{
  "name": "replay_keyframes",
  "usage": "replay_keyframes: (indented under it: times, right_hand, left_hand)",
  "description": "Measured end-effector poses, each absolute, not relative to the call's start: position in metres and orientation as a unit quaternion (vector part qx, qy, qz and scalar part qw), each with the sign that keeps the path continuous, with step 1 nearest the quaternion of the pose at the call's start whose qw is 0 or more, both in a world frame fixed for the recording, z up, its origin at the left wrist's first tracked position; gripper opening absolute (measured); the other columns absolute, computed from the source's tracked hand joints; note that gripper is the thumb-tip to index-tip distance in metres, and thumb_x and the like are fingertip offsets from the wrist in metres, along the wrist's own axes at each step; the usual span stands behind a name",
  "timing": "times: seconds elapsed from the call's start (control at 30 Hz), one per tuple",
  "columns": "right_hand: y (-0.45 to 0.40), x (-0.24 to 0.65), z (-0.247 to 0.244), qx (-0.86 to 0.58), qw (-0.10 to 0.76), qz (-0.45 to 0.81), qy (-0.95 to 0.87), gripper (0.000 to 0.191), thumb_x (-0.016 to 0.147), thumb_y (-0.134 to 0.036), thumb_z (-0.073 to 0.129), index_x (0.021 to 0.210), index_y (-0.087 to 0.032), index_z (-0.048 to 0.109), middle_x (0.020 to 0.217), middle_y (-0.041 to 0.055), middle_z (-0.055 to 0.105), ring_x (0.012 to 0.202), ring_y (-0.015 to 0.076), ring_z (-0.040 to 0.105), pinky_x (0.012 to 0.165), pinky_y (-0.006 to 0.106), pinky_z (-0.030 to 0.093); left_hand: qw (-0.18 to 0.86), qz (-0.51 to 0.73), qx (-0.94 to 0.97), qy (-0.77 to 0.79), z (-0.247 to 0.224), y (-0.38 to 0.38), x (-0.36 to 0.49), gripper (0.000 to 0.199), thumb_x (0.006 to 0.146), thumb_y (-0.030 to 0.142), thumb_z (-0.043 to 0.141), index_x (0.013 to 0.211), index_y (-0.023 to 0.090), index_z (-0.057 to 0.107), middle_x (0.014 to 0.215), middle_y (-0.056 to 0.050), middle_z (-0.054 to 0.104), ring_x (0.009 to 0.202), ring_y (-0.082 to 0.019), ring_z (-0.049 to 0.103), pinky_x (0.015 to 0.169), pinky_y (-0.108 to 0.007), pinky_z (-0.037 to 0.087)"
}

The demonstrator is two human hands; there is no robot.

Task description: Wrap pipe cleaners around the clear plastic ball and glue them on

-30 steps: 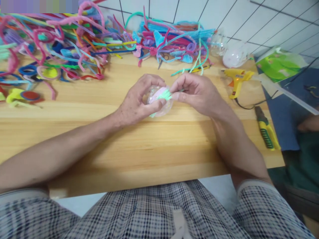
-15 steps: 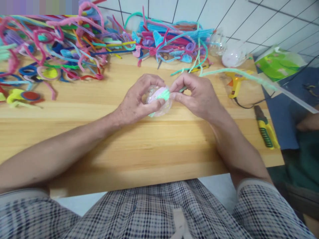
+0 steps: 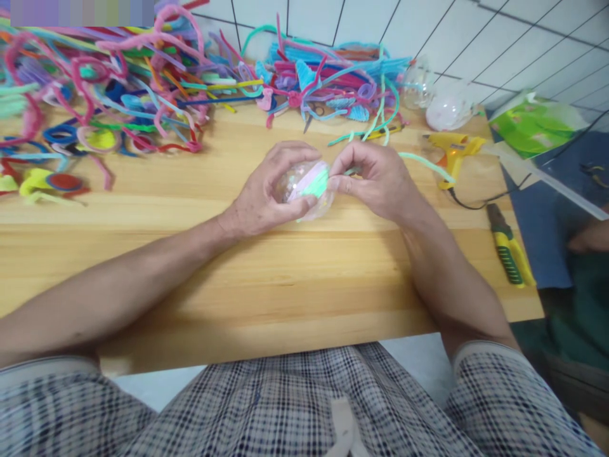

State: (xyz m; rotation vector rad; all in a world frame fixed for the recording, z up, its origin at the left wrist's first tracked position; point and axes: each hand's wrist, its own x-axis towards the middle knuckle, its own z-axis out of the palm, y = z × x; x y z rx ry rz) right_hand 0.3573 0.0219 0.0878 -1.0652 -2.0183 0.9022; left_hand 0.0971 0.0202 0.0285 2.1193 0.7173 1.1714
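Note:
A clear plastic ball (image 3: 320,206), banded with pale lilac and mint-green pipe cleaner, is in my left hand (image 3: 273,193). The left thumb presses on its near side and the fingers wrap around the far side. At the ball's right edge my right hand (image 3: 375,181) pinches a mint-green pipe cleaner (image 3: 425,160), whose free length trails out behind the hand toward the glue gun. Where the strip meets the ball, my right fingertips partly hide it.
Heaps of coloured pipe cleaners (image 3: 157,95) cover the table's back and left. At the right are a yellow glue gun (image 3: 454,152), yellow-green pliers (image 3: 508,247) and two more clear balls (image 3: 450,111). Scissors (image 3: 309,116) lie behind my hands. Another person's hand (image 3: 592,236) shows far right.
The mint-green pipe cleaner's free end has been drawn in leftward and now ends near the glue gun. The ball is turned slightly, showing more of its green band.

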Motion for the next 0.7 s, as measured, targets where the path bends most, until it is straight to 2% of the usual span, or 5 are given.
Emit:
replay_keyframes:
  times: [0.2,0.4,0.7]
  right_hand:
    - [0.021,0.356,0.087,-0.401,0.338,0.347,-0.777,0.043,0.091,-0.067,0.091,0.086,-0.027,0.075,0.089,0.0009,0.077,0.087,0.0218,0.069,0.083,0.040,0.059]
    - [0.016,0.359,0.099,-0.385,0.310,0.361,-0.791,0.045,0.097,-0.069,0.084,0.088,-0.026,0.075,0.090,0.0007,0.077,0.087,0.0203,0.067,0.082,0.038,0.057]
    - [0.012,0.361,0.106,-0.402,0.274,0.342,-0.804,0.025,0.099,-0.050,0.080,0.088,-0.028,0.074,0.085,-0.0013,0.075,0.084,0.0210,0.064,0.079,0.038,0.055]
  left_hand:
    - [0.349,0.421,0.778,0.309,0.037,0.012,0.100,0.062,0.098,0.068,0.082,0.141,0.027,0.068,0.149,-0.013,0.073,0.141,-0.035,0.070,0.125,-0.054,0.058]
    - [0.349,0.424,0.777,0.307,0.037,0.014,0.101,0.063,0.096,0.070,0.083,0.139,0.027,0.068,0.146,-0.012,0.073,0.137,-0.033,0.071,0.121,-0.051,0.060]
    - [0.328,0.426,0.792,0.290,0.039,0.015,0.101,0.057,0.097,0.066,0.082,0.138,0.029,0.069,0.144,-0.012,0.075,0.135,-0.034,0.071,0.121,-0.052,0.061]
